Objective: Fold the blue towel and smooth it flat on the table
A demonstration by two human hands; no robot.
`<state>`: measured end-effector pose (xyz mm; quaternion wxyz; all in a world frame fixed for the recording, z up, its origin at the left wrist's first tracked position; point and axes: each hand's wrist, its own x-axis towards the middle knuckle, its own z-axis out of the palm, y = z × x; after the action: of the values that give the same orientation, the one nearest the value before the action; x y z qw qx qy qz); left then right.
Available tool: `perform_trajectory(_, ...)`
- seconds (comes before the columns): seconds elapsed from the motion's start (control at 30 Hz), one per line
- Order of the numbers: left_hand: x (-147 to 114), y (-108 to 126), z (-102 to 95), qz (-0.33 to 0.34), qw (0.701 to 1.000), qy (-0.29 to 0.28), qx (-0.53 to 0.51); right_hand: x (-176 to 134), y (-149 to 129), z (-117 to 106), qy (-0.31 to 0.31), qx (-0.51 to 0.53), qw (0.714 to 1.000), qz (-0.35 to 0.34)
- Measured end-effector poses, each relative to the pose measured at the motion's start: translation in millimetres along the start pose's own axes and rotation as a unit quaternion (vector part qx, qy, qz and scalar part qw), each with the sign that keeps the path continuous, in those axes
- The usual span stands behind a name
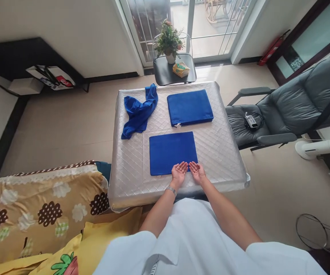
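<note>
My left hand is palm up with its fingers stretched out, holding nothing. Beside it, my right hand also lies palm up and open, a small gap between the two. Both are over the near right corner of a flat blue folded cloth. Whether they touch it I cannot tell. Farther back lies a neat stack of folded blue cloths with a white tag at its near edge. A crumpled blue cloth is spread loosely at the far left of the table.
A quilted silvery cover wraps the table. Behind it stands a black folding chair with a potted plant and a tissue pack. A grey armchair is at the right, a patterned sofa at the left.
</note>
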<state>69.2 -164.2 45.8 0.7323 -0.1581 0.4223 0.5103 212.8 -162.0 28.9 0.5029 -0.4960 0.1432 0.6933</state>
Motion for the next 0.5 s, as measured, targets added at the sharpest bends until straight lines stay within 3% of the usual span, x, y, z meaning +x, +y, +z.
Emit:
perform_trajectory(0.1,11,-15,13.1,-0.009,1.0,-0.01,-0.007,0,-1,-1,0.006,0.004,1.0,-0.003)
perform_trajectory(0.2,12,-5,7.3,0.01,1.0,-0.002,-0.023,-5,-4,-4,0.007,0.002,1.0,-0.005)
perform_trajectory(0.3,3,24,-15.3,0.042,0.998,0.015,-0.04,-11,-9,-6,0.007,-0.002,1.0,-0.002)
perform_trajectory(0.5,-32,91,-79.2,0.13,0.987,0.071,-0.069,-14,-11,-4,0.012,0.002,1.0,0.002)
